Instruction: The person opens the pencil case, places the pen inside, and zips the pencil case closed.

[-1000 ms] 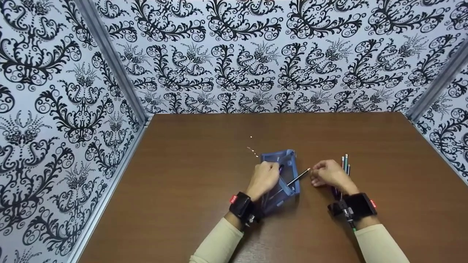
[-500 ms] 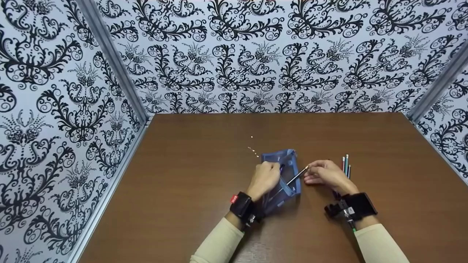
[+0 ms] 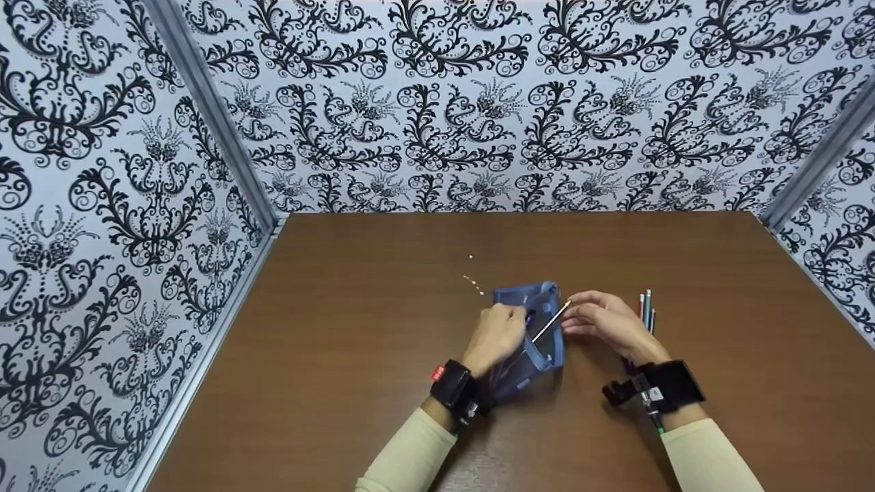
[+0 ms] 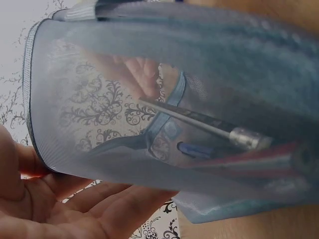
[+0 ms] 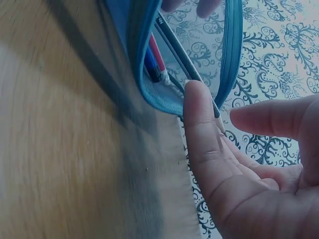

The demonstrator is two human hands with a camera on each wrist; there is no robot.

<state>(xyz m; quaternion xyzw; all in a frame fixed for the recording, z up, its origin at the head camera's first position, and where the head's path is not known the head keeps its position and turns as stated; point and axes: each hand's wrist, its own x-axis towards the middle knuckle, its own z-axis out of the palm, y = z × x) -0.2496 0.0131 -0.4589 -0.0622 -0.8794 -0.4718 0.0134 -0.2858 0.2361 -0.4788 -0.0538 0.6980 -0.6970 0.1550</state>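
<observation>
My left hand (image 3: 501, 331) grips the blue mesh pencil case (image 3: 555, 355) and holds its zipped mouth toward the right. A dark pencil (image 3: 549, 323) lies slantwise in the mouth, its ferrule end inside the mesh and its sharpened tip sticking out. Beside that tip is my right hand (image 3: 605, 322). The right wrist view has its index finger (image 5: 199, 114) straight against the pencil, with the thumb (image 5: 269, 117) apart from it. Inside the case are a red pencil (image 5: 157, 52) and a blue pen (image 5: 151, 67).
Several pencils (image 3: 647, 307) lie on the brown table (image 3: 355, 328) just beyond my right hand, partly covered by it. Small pale specks (image 3: 472, 281) dot the surface behind the case. Patterned walls (image 3: 437, 102) stand at the back and sides.
My right hand has moved left to the case's mouth, and the pencil has slid deeper inside. Its fingers have straightened. The left hand keeps its grip, with the case shifted slightly right.
</observation>
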